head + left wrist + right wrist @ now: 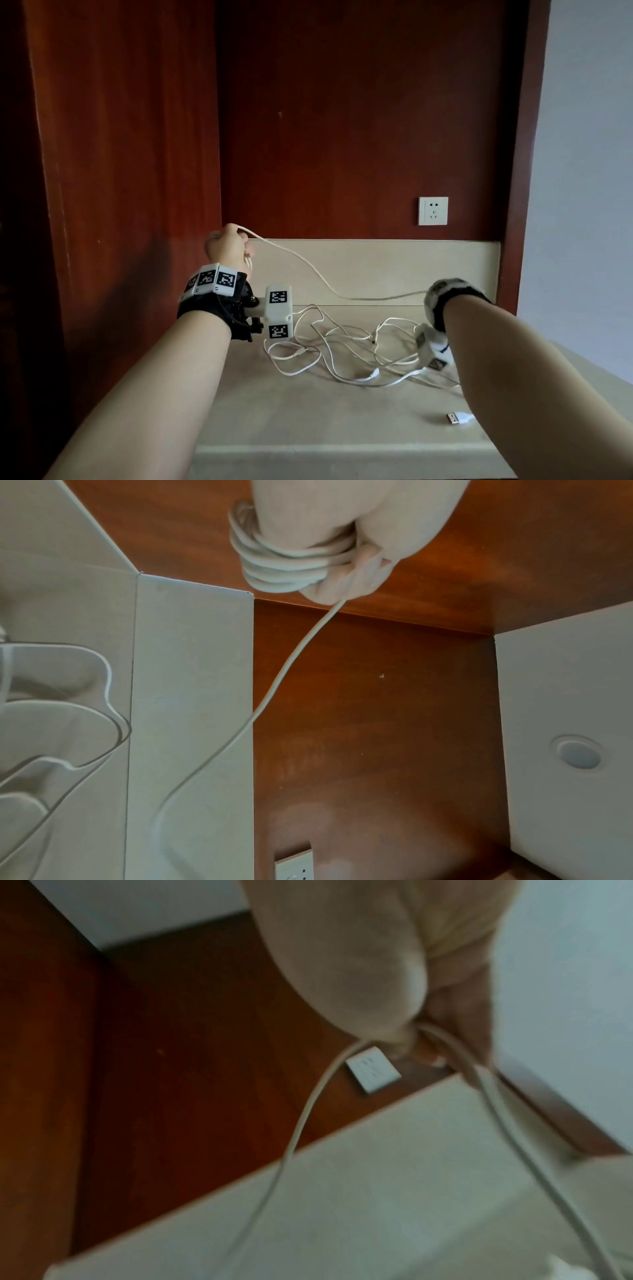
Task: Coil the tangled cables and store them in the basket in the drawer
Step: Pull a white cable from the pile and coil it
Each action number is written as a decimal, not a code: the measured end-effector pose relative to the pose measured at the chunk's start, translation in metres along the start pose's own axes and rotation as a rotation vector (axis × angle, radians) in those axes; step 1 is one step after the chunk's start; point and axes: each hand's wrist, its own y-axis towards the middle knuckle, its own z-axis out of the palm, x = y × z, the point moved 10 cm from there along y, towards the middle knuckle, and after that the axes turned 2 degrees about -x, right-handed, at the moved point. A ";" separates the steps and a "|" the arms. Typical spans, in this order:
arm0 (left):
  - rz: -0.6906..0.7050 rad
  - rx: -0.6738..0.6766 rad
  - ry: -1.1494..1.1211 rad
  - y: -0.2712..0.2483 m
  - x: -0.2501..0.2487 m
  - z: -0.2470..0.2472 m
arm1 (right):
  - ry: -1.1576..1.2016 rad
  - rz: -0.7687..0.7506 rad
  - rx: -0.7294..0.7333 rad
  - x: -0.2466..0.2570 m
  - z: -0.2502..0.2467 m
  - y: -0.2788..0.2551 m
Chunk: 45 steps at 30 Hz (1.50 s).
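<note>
- My left hand (226, 245) is raised near the left wood panel (120, 154), fist curled round several loops of a white cable (291, 569); the left wrist view shows the coil (270, 574) wound round my fingers.
- From that fist the cable runs in a sagging line across the beige backsplash (376, 267) toward my right hand (394, 974).
- In the head view my right hand is hidden behind its wrist strap (455, 294); the right wrist view, though blurred, shows my fingers (455, 1031) and thumb pinching the same cable, which drops away from the pinch in two strands.
- My hands are well apart, joined only by this stretch of cable.
- On the beige countertop (308, 411) between my forearms lies a heap of tangled white cables (342, 346), loose and uncoiled.
- A USB plug (459, 418) lies flat on the countertop just beside my right forearm, apart from the heap.
- A white wall socket (433, 210) sits on the wood back panel (342, 120) above the backsplash, nothing plugged into it.
- White marker blocks (278, 311) are strapped on my left wrist.
- The basket and drawer are not in any view.
</note>
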 end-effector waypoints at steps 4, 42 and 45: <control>-0.014 0.022 0.033 -0.009 0.009 0.011 | 0.397 -0.139 -0.383 0.050 -0.085 0.027; -0.832 1.307 -0.157 -0.215 0.120 -0.017 | 0.860 -0.700 -0.144 0.091 0.054 -0.110; -0.789 1.426 -0.327 -0.223 0.104 -0.001 | 0.847 -0.756 -0.067 0.100 0.062 -0.112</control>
